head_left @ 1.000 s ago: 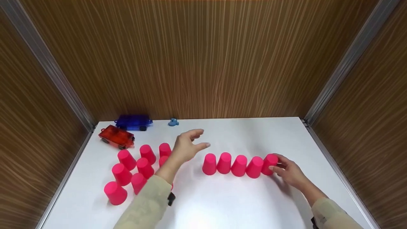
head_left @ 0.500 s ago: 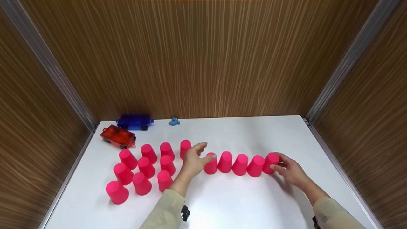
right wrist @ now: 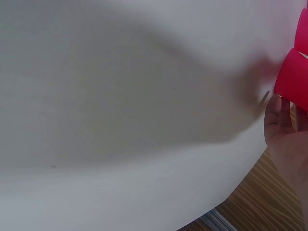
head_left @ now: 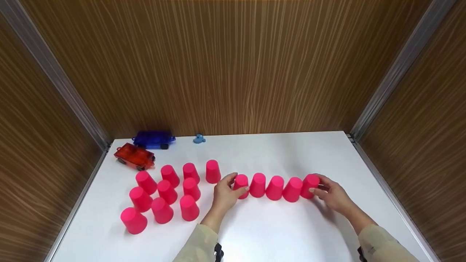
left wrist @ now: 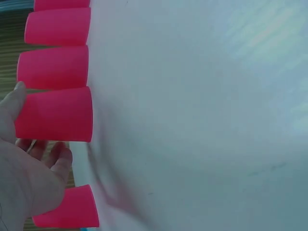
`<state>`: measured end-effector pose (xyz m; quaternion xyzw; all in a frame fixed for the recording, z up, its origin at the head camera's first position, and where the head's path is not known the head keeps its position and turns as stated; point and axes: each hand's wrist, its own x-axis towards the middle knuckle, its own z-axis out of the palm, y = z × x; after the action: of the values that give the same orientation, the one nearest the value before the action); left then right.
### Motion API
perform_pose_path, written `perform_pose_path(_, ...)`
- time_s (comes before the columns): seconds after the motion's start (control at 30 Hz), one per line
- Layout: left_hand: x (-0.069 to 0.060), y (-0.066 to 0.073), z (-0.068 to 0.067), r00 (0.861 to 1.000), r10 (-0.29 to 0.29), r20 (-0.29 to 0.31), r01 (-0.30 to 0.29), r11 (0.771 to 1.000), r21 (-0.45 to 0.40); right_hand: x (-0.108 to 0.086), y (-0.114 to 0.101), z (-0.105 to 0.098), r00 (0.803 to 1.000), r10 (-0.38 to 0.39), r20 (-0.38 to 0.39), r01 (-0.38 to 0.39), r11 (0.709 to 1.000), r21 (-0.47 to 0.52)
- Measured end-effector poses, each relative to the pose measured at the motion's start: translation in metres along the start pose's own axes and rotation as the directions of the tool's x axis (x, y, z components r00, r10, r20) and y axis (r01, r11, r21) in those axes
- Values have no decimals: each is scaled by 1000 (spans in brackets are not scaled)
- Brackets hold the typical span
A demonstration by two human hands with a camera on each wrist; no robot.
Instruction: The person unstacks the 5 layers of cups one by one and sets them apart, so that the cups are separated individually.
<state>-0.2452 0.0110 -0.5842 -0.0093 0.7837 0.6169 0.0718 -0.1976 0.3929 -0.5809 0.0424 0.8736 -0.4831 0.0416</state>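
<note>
Five-wide or so, a row of upside-down pink plastic cups [head_left: 275, 188] runs across the white table, with several standing side by side. At its left end, my left hand [head_left: 224, 195] holds the end cup [head_left: 241, 180], thumb in front and fingers at its side and back. The left wrist view shows the thumb on that cup [left wrist: 55, 115] near its narrow end. My right hand [head_left: 335, 198] holds the right end cup [head_left: 310, 185] between thumb and fingers; in the right wrist view its fingers touch the cup [right wrist: 294, 79], partly cut off by the frame.
Several more upside-down pink cups [head_left: 167, 191] stand in loose rows on the left. Red [head_left: 134, 155] and blue [head_left: 153, 139] see-through toy wagons sit at the back left, with a small blue toy [head_left: 199, 138] nearby. Wood-grain walls [head_left: 233, 69] enclose the white table [head_left: 291, 233].
My left hand has come down and to the right, from above the table to the left end cup of the row. My right hand stays at the right end cup.
</note>
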Motion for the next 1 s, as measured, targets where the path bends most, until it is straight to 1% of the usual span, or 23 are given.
perform_pose_path(0.13,0,-3,1,999,38,-16,-39,999,-24,1,0,0,1000,-3,-3,3,1000,-1)
perform_pose_path(0.23,-1,-6,1,996,80,-36,-81,996,-36,1,1,0,1000,-14,-2,14,1000,-3)
perform_pose_path(0.33,-6,-10,2,990,109,-84,-113,993,-43,1,2,0,1000,-21,-2,21,1000,-5)
perform_pose_path(0.4,-11,-12,1,984,113,-137,-121,991,-55,0,2,0,1000,-20,1,20,1000,-5)
perform_pose_path(0.5,-18,-17,-1,968,93,-231,-114,990,-81,1,2,-1,1000,-13,2,13,1000,-7)
perform_pose_path(0.6,-24,-22,-5,945,63,-321,-104,988,-111,1,0,-1,1000,-12,4,12,1000,-12)
perform_pose_path(0.7,-29,-24,-10,921,35,-388,-94,986,-135,1,-1,-1,1000,-11,0,11,1000,-13)
perform_pose_path(0.83,-32,-25,-17,893,-5,-451,-79,982,-169,0,-1,-1,1000,-10,1,10,1000,-9)
perform_pose_path(0.9,-32,-24,-18,881,-24,-473,-73,980,-185,0,-1,-1,1000,-13,-1,13,1000,-9)
perform_pose_path(1.0,-32,-25,-20,869,-47,-492,-63,977,-204,-1,-1,1,1000,-14,0,14,1000,-17)
